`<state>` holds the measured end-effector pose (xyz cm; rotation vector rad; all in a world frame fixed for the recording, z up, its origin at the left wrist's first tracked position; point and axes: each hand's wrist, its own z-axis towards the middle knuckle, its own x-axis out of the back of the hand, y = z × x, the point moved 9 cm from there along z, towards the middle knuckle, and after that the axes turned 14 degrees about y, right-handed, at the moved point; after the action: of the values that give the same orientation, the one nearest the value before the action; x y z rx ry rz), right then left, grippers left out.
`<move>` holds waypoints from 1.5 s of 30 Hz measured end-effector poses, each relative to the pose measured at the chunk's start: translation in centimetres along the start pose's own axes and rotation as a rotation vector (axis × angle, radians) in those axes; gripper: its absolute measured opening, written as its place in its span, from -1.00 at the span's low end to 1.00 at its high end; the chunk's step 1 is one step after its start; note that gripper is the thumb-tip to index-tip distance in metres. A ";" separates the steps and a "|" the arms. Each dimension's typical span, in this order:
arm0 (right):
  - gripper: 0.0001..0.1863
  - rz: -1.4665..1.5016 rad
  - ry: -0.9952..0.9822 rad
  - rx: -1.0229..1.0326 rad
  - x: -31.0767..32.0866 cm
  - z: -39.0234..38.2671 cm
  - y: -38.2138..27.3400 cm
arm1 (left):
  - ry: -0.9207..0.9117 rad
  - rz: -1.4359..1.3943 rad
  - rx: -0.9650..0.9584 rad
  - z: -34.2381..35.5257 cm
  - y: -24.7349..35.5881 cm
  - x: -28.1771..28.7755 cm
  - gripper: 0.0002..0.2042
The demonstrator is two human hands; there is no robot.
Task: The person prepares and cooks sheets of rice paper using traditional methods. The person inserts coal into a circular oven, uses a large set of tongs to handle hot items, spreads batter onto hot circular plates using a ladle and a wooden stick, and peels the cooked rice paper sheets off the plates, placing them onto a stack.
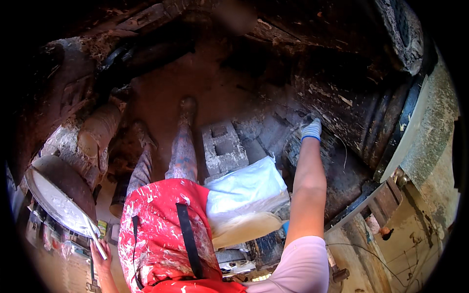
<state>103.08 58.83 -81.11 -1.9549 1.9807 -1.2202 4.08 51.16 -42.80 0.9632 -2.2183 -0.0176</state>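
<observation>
Pale straight stick [97,240] sits in half-closed left hand [100,261], while white-blue-gloved right hand [311,130], its grip I cannot tell, seems reaching, next needing steadiness.

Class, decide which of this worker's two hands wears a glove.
The right hand: it wears a close-fitting white-and-blue glove. The left hand, by contrast, is bare and holds a pale, straight, slender rod.
</observation>
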 end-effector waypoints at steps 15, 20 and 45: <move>-0.83 -0.279 0.001 0.106 -0.9 7.7 -1.7 | -0.021 -0.053 -0.015 1.6 -0.7 1.1 -0.73; -0.84 -0.265 0.059 0.078 -0.8 7.5 -1.7 | -0.027 -0.046 -0.012 1.6 -0.6 0.9 -0.76; -0.82 -0.148 0.152 0.153 -0.7 5.9 -1.5 | 0.050 -0.110 -0.011 2.4 0.3 1.2 -0.76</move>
<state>107.76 56.97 -84.50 -2.0174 1.7710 -1.5498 1.87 50.03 -43.75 1.0678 -2.1155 -0.0558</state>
